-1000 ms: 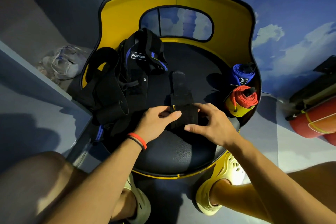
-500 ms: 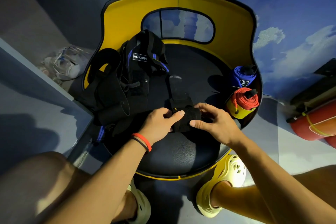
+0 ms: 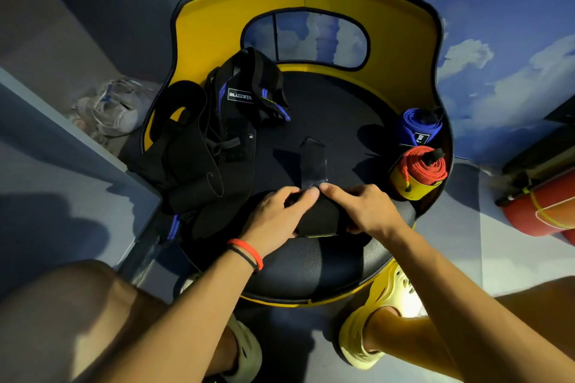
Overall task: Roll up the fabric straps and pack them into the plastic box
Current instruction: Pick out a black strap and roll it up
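Black fabric strap (image 3: 322,219) half rolled on the chair seat (image 3: 311,261), gripped from either side by left hand (image 3: 273,218) and right hand (image 3: 367,211), fingertips meeting on top; next, probably rolling forward over the flat tail, keeping edges square.

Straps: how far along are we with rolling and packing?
Done: blue roll and red roll sit at the chair's right edge. In hand: left hand and right hand grip a half-rolled black strap, tail flat. Left: the black pile; nothing boxed yet.
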Available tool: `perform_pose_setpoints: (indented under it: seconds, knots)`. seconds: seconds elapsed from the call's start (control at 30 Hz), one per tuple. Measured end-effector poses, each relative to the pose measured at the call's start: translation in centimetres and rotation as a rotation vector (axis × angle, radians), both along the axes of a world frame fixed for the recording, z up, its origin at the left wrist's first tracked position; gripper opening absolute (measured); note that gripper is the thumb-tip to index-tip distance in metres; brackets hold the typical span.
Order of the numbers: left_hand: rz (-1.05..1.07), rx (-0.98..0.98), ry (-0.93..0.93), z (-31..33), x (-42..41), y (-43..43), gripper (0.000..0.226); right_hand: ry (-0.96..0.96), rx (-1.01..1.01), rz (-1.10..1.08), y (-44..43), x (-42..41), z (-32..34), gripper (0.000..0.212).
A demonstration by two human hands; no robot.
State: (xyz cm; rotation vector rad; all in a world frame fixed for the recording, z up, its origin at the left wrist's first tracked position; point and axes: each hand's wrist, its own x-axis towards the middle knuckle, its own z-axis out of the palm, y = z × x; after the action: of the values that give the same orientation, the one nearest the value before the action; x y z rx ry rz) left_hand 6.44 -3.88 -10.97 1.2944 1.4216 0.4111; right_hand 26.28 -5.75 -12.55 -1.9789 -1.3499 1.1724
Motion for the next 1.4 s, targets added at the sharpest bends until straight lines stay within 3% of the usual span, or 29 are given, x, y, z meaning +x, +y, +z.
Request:
perform_pose_setpoints:
  seconds: [0.13,0.23,0.3,0.37,0.43,0.57,0.7,0.83,0.93,1.1,1.17,1.27,1.4]
  knots:
    - [-0.095,-0.023,-0.061,-0.3,-1.1,0.2,0.062,-0.113,-0.019,0.033,0.1,-0.1,-0.3,0.043]
    - [-0.104,-0.015,-0.087,-0.2,-1.2,0.5,0.052,-0.273,0.117,0.053,0.0,-0.9,-1.0,0.054]
    - [-0.103,-0.016,-0.088,-0.3,-1.2,0.7,0.039,-0.117,0.320,-0.096,-0.7,-1.4,-1.2,0.042]
    - [-0.109,-0.015,-0.051,-0.4,-1.2,0.9,0.032,-0.056,0.419,-0.050,-1.2,-1.4,-1.5,0.030]
    - [-0.094,-0.005,-0.010,-0.4,-1.0,1.0,0.033,-0.008,0.363,0.010,-1.5,-0.7,-1.2,0.027]
    - [-0.060,0.084,0.089,-0.8,-0.5,1.2,0.049,0.028,0.208,0.182,-1.3,1.0,0.0,0.049]
    - [-0.072,0.129,0.186,-1.2,-0.4,1.5,0.072,0.032,0.178,0.165,-0.9,1.0,0.4,0.045]
    - [0.046,0.118,0.110,-1.1,-0.2,1.8,0.063,0.037,0.146,0.103,-0.6,0.5,1.3,0.045]
    - [0.101,0.144,0.060,-1.0,-0.1,1.8,0.050,0.034,0.140,0.043,-0.5,0.0,1.3,0.028]
    - [-0.040,0.098,-0.045,-0.8,-0.9,2.1,0.037,-0.022,0.053,-0.044,0.3,-0.3,0.9,0.069]
    - [-0.058,0.093,0.002,-0.8,-1.0,2.5,0.041,-0.012,0.024,-0.102,0.4,-0.6,1.2,0.072]
    - [-0.039,0.106,0.086,-0.4,-0.3,2.9,0.051,0.050,-0.046,-0.144,0.3,-0.7,1.7,0.061]
    - [0.054,-0.006,0.010,-0.5,1.0,3.0,0.055,-0.213,-0.066,0.009,0.6,-0.3,0.9,0.031]
